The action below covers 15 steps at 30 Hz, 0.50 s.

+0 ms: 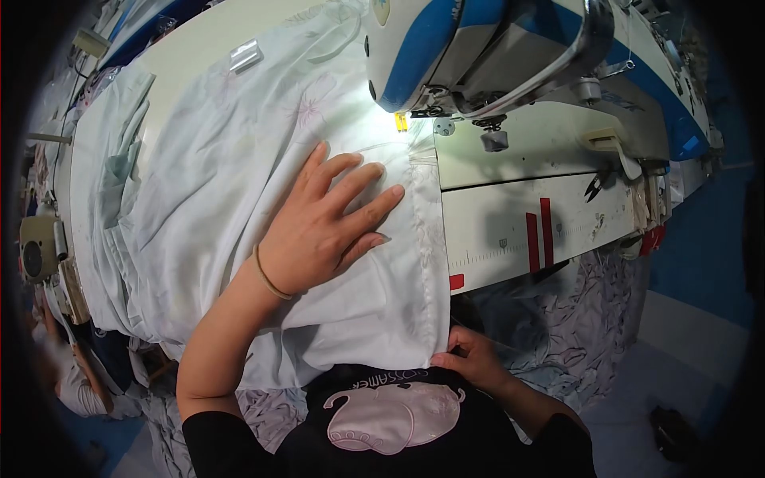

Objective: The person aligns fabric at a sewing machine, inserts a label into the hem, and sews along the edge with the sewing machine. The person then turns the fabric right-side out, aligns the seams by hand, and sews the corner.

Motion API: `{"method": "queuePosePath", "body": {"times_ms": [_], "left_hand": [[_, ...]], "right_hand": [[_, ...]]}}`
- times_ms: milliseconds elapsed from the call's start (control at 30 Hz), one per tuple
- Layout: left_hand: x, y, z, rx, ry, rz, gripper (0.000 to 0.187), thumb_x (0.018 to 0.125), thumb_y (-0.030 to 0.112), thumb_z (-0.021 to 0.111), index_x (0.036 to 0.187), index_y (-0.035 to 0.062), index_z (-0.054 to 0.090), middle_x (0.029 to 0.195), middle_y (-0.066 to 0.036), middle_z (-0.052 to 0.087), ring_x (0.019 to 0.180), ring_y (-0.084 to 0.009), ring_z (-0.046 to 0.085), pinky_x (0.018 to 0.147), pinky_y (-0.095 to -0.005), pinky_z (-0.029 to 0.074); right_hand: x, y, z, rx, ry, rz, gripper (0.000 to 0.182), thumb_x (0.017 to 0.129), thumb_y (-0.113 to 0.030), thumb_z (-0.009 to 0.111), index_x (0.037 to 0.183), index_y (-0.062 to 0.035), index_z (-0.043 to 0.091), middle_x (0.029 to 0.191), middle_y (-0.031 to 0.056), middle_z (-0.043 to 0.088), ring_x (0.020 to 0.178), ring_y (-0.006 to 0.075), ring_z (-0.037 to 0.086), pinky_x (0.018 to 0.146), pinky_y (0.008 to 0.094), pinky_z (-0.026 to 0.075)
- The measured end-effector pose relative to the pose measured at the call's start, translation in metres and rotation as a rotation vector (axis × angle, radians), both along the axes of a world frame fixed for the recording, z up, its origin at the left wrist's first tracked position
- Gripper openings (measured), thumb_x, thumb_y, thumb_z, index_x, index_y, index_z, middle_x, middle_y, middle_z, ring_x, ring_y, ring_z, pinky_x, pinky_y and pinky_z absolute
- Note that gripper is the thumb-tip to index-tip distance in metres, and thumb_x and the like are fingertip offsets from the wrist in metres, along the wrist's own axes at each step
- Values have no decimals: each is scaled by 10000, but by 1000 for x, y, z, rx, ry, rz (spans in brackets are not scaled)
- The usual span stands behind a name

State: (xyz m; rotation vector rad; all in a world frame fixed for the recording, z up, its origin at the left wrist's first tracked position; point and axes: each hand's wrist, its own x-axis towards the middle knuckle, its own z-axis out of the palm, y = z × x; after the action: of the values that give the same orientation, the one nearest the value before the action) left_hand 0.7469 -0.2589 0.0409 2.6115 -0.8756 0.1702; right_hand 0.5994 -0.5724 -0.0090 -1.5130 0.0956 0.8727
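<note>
Some white fabric point(358, 307) is partly overhung by a sewing machine point(498, 60), pressed by the left hand point(331, 215), fingers spread, and edge-pinched by the right hand point(476, 358).

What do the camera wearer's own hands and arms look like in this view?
Both the left hand and right hand are ungloved, with no cables or markings visible. The left wrist wears a thin tan wristband; none shows on the right. Both forearms are bare, with short, plain black sleeves above.
</note>
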Motion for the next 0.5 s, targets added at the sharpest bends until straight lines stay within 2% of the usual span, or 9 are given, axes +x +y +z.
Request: {"method": "queuePosePath", "body": {"times_ms": [67, 133, 333, 500], "left_hand": [[4, 1, 0, -7, 0, 8, 564, 812, 314, 724, 1335, 151, 589, 1332, -103, 505, 1257, -359, 448, 1119, -623, 306], [8, 2, -1, -7, -7, 7, 565, 811, 311, 726, 1335, 152, 588, 1331, -103, 505, 1259, -360, 446, 1119, -624, 305], [21, 4, -3, -6, -21, 8, 555, 815, 284, 727, 1337, 162, 585, 1323, -102, 507, 1259, -359, 443, 1110, -620, 310], [29, 6, -4, -22, -43, 17, 533, 811, 247, 733, 1321, 175, 597, 1316, -101, 511, 1254, -356, 448, 1102, -615, 317]], "right_hand": [[3, 0, 0, 6, -28, -8, 234, 841, -125, 801, 807, -57, 580, 765, -27, 598, 732, 36, 520, 662, 214, 437], [8, 1, 5, 19, 84, -54, 223, 855, -102, 785, 810, -59, 571, 781, -28, 607, 722, 33, 531, 658, 204, 440], [27, 9, 23, 46, 159, -151, 188, 877, -46, 749, 841, -57, 564, 810, -22, 617, 740, 31, 563, 679, 204, 470], [34, 10, 25, 27, 90, -186, 175, 886, -46, 741, 862, -60, 568, 807, -25, 610, 753, 32, 566, 696, 204, 475]]}}
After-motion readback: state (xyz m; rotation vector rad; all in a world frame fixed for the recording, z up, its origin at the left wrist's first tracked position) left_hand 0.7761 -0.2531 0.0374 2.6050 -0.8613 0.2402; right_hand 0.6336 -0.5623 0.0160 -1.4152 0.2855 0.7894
